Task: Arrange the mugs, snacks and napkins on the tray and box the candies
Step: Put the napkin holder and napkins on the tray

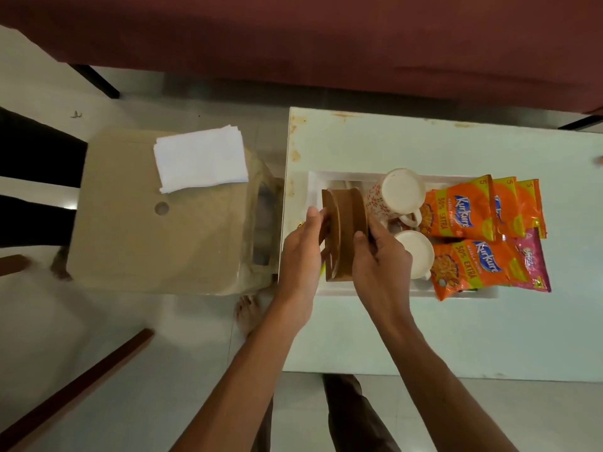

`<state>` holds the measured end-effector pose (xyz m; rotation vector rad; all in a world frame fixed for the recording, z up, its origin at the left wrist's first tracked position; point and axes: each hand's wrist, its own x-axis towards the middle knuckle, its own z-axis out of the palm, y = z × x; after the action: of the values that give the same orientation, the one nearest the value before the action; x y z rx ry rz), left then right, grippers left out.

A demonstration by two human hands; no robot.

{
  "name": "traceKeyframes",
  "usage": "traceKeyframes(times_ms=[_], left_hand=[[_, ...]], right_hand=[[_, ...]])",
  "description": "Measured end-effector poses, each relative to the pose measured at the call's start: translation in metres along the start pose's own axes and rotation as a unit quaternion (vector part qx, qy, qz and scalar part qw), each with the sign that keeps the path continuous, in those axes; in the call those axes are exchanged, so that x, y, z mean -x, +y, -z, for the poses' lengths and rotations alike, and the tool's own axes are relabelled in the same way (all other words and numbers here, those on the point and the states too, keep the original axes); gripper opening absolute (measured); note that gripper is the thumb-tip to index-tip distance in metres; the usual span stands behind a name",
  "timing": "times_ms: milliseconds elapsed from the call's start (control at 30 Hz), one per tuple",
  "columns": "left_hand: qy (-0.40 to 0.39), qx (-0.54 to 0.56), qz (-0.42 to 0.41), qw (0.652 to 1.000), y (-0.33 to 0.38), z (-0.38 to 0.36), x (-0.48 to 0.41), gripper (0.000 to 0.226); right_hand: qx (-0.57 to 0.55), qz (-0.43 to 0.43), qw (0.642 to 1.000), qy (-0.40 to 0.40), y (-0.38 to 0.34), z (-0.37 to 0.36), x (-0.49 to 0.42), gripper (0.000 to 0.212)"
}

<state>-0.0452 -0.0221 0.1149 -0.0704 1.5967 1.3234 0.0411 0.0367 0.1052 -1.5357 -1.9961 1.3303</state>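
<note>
While both hands [301,252] [380,265] grip what seems a brown box [344,223], packets [463,213] read Kurkure.

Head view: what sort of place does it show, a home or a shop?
Probably a home living room: a maroon sofa behind a low white table, a tiled floor, and a tray of mugs and snack packets.

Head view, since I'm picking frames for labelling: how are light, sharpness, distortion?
Head view: dim, flat light; head view: snack packets legible, left hand and right hand on the wooden holder slightly soft; head view: wide-angle bends the table edge.
</note>
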Motion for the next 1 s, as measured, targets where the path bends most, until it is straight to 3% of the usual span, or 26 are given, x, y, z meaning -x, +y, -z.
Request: traceKeyframes(times_ms=[300, 467, 767, 1000], left_hand=[[0.009, 0.037, 0.027, 0.999, -0.021, -0.01, -0.018, 0.05], [0.014, 0.034, 0.036, 0.999, -0.027, -0.011, -0.03, 0.043], [0.018, 0.022, 0.048, 0.998, -0.034, -0.008, -0.047, 0.047], [-0.001, 0.011, 0.063, 0.998, -0.036, -0.003, -0.055, 0.052]], right_hand=[[-0.044, -0.057, 0.993, -0.093, 0.017, 0.01, -0.009, 0.045], [-0.045, -0.079, 0.986, -0.139, 0.026, 0.01, -0.018, 0.061], [-0.022, -0.094, 0.986, -0.138, 0.032, -0.005, -0.026, 0.064], [-0.02, -0.096, 0.991, -0.09, 0.024, -0.019, -0.024, 0.063]])
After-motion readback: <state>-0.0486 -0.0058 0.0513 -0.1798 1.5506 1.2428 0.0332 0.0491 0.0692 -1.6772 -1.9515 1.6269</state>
